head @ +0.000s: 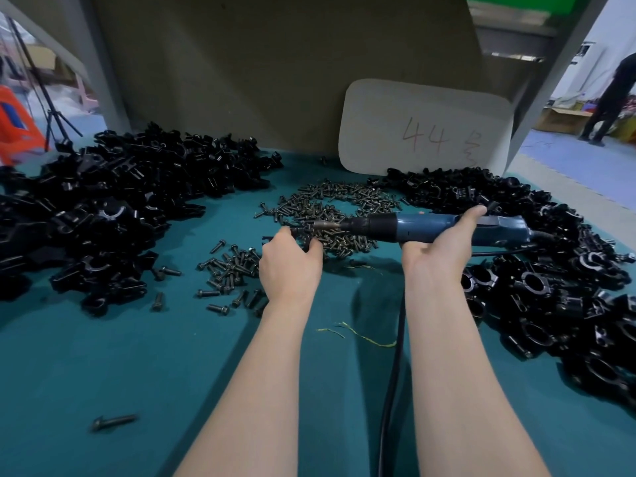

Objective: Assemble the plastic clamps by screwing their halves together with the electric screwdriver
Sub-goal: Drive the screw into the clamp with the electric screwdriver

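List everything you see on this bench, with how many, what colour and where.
clamp parts: a heap, black, left
clamps: a heap, black, right
screws: many, dark, centre
lone screw: one, dark, near left
card: one, pale, marked 44, back
table mat: one, teal, underneath
thread: one, yellow, between forearms
person: one, dark clothes, far right background
electric screwdriver: one, blue, centre right
cable: one, black, trailing toward viewer
held clamp: one, black, at the driver's bit
left hand: one, grips held clamp
right hand: one, grips electric screwdriver

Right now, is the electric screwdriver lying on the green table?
No, the right hand grips the electric screwdriver off the table, its bit pointing at the black clamp that the left hand holds.
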### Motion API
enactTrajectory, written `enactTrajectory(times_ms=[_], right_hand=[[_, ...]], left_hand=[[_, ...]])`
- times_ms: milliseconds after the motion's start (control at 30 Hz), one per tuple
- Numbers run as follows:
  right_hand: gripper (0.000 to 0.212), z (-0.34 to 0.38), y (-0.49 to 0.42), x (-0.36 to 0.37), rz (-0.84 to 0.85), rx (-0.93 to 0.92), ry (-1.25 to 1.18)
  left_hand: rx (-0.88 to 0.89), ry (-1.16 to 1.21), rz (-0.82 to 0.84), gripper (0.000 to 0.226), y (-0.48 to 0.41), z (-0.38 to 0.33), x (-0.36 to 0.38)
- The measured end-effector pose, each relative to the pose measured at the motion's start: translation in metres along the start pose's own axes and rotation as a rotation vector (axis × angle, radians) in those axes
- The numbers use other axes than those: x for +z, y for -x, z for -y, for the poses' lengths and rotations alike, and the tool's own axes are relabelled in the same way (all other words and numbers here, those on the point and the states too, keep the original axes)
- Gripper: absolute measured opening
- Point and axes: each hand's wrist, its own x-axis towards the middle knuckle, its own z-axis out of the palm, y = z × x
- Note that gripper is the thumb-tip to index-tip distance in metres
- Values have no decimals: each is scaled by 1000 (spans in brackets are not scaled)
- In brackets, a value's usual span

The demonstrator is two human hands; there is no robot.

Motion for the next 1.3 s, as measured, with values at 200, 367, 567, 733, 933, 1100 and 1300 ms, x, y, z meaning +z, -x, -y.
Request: enactTrajectory(times_ms=[200, 367, 567, 733, 933, 1100, 1300], right_hand=[[36, 1, -3, -2, -10, -38, 9], [37, -3, -4, -1, -1, -53, 38], [50, -9, -7, 0, 40, -133, 60], [42, -10, -8, 0, 42, -161, 68], [40, -11, -8, -1, 33, -157, 91], [43, -13, -9, -1, 32, -158, 97], [42, -14, -7, 0, 38, -161, 83]], left_hand=[[-7, 1, -7, 22, 0, 0, 1], [11, -21, -11, 20, 0, 0, 2], [18, -39, -17, 20, 1, 0, 2], [18, -52, -14, 22, 2, -1, 2], [29, -55, -24, 22, 3, -1, 2], [35, -63, -35, 21, 4, -2, 2], [30, -68, -39, 21, 3, -2, 2]])
